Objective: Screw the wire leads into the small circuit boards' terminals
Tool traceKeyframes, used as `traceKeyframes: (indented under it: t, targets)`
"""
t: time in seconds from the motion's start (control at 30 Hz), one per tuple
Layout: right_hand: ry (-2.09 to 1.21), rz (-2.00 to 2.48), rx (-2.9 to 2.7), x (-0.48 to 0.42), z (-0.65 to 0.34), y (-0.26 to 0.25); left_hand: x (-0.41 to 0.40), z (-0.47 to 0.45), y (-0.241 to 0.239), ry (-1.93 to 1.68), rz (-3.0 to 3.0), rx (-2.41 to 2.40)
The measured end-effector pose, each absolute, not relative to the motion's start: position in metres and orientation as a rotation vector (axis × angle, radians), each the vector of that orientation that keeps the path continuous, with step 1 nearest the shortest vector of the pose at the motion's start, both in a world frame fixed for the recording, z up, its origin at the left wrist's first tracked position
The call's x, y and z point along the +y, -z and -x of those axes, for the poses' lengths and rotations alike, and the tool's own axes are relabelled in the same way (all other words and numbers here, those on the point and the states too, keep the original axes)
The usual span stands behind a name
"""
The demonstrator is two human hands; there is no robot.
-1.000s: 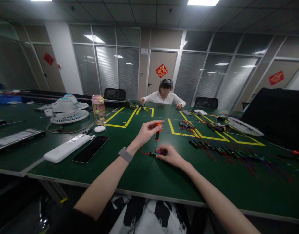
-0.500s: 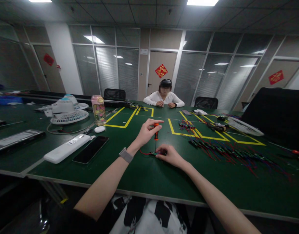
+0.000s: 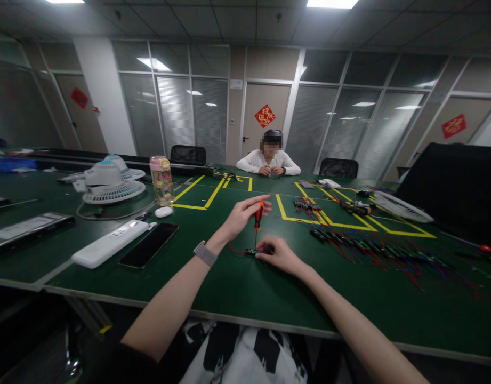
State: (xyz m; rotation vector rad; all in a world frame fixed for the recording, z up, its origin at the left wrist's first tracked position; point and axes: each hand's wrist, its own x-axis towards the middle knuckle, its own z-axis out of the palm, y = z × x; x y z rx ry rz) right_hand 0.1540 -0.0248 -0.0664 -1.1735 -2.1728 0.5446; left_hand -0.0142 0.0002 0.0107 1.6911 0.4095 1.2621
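Note:
My left hand point(image 3: 240, 217), with a watch on its wrist, has its fingers closed about the top of an orange and black screwdriver point(image 3: 258, 218). The screwdriver stands almost upright, its thin shaft running down to a small green circuit board point(image 3: 250, 251) on the table. With thumb and fingers, my right hand point(image 3: 282, 257) grips the right end of that board and covers part of it. A red wire curves out from the board's left side. Where exactly the screwdriver tip sits is too small to tell.
Several wired circuit boards point(image 3: 373, 248) lie in a row at right. A phone point(image 3: 149, 245), a white power strip point(image 3: 111, 244), a bottle point(image 3: 162, 181) and white fans point(image 3: 113, 184) stand at left. Across the green table point(image 3: 237, 298) sits another person point(image 3: 269, 160).
My left fingers have shifted about the screwdriver handle, whose top leans slightly further right. The right hand and the board have stayed in place.

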Motion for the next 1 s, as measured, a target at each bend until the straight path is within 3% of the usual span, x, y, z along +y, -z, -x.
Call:
traceKeyframes:
  t: [0.2,0.4,1.0]
  targets:
    - [-0.542,1.173,-2.17,-0.0274,-0.1528,0.0634,-0.0008,0.0135,-0.01,-1.417,-1.812,0.623]
    - [-0.536,1.161,-2.179,-0.0278,-0.1532,0.0628,0.0006,0.0135,-0.0097,-1.296,-1.596,0.417]
    - [-0.539,1.15,-2.173,-0.0268,-0.1538,0.0652,-0.0037,0.0129,-0.0112,-1.378,-1.753,0.562]
